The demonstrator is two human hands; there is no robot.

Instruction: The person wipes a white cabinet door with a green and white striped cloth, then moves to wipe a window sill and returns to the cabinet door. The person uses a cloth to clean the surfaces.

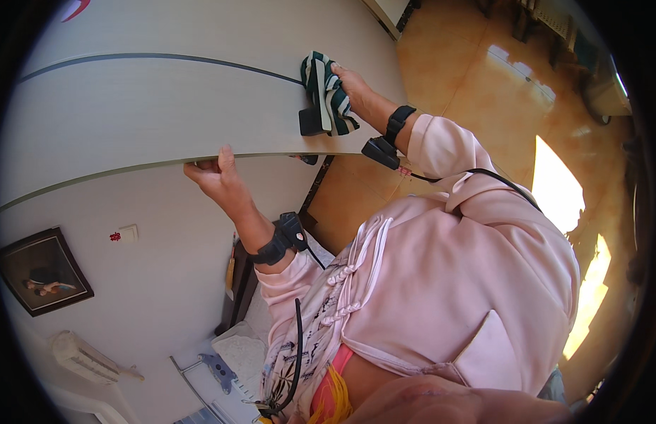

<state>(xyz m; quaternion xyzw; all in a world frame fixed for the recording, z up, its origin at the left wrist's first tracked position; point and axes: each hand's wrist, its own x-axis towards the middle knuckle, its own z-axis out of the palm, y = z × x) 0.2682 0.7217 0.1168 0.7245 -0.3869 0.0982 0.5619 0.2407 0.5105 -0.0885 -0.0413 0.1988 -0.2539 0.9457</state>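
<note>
A white door (163, 111) with a thin dark inlaid line stands ajar before me. My left hand (216, 177) grips its edge, the thumb on the face and the fingers bent behind. Farther along, my right hand (352, 87) holds a dark green and white striped cloth (338, 103) against the door handle (321, 95). The cloth is bunched on both sides of the pale handle bar, and the dark end (313, 122) of the handle is uncovered. Part of the fingers of my right hand is hidden by the cloth.
Orange-brown floor tiles (439, 63) carry bright sun patches at right. Beyond the door edge, a framed picture (46, 271), a light switch (128, 233) and a wall-mounted air conditioner (84, 358) are on the wall. A bed (243, 344) lies below. Black cables run from my wrist straps (272, 249).
</note>
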